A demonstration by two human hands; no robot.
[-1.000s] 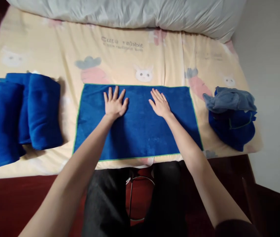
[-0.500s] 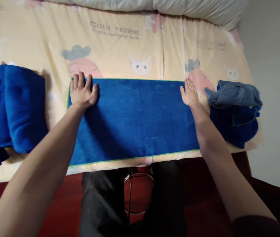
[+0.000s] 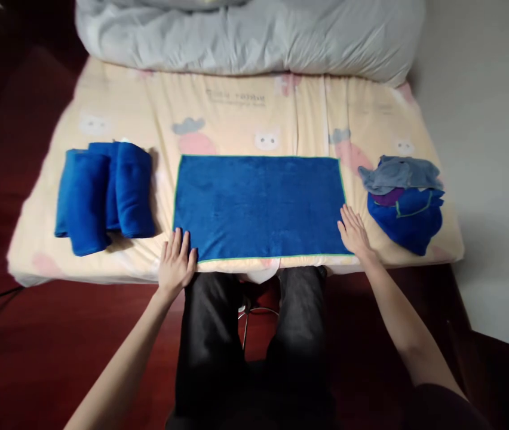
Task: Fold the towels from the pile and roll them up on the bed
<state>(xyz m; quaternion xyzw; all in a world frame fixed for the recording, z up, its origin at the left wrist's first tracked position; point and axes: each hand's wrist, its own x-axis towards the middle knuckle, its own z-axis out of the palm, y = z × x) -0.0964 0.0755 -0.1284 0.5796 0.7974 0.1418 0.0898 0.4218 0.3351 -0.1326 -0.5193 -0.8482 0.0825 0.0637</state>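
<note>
Both hands have come back from the towel's far corners to its near corners since half a second ago; the towel lies flat as before.

Nearest: dark trouser legs (image 3: 254,334) of the seated person, a metal stool ring (image 3: 254,310) showing between them, red floor (image 3: 57,346) on either side.

Left hand (image 3: 176,266): flat, fingers straight and close together, holding nothing, resting on the sheet at the towel's near left corner, fingertips touching its green edge.

Right hand (image 3: 353,233): flat, fingers slightly spread, holding nothing, lying at the towel's near right corner, against its right edge.

Towel (image 3: 258,206): blue with a thin green border, spread out smooth as a rectangle, long side across, in the middle of the bed's near edge, between the two hands.

Sheet (image 3: 236,125): pale yellow, printed with rabbits, carrots and a line of small text, covering the bed.

Rolled towels (image 3: 104,194): blue, lying side by side on the sheet left of the flat towel, apart from it.

Cloth pile (image 3: 404,203): loose heap of blue cloths with a grey-blue one on top, right of the flat towel, near the right hand but not touching it.

Farthest: grey duvet (image 3: 245,36), bunched across the head of the bed.
</note>
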